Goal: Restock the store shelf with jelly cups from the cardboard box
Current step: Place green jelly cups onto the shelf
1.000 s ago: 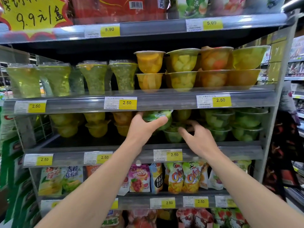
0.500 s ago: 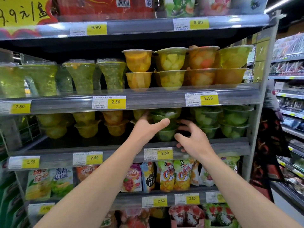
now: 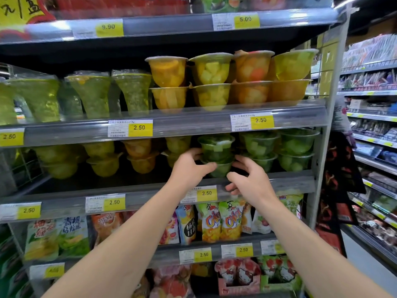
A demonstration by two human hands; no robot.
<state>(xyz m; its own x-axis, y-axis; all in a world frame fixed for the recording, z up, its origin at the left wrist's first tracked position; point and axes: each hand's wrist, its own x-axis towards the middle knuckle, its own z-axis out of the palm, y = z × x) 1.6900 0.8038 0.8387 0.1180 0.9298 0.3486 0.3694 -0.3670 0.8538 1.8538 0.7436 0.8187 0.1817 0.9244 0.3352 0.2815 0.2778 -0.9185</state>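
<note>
A stack of two green jelly cups (image 3: 216,147) stands on the middle shelf (image 3: 296,181), left of more stacked green cups (image 3: 260,145). My left hand (image 3: 190,167) grips the lower cup of the stack, thumb across its front and fingers on its left side. Just right of the stack, my right hand (image 3: 250,179) hovers with loosely curled fingers; it holds nothing, and its lower fingers hang in front of the shelf rail. No cardboard box is in view.
Yellow and orange jelly cups (image 3: 139,155) fill the left of the same shelf. The shelf above holds stacked yellow fruit cups (image 3: 211,82) and tall green cups (image 3: 90,95). Snack pouches (image 3: 221,222) hang below. Another aisle shelf (image 3: 373,147) runs along the right.
The view has shifted left and closer. My left hand has dropped from the upper cup to the lower one. My right hand has curled its fingers and moved closer to the stack.
</note>
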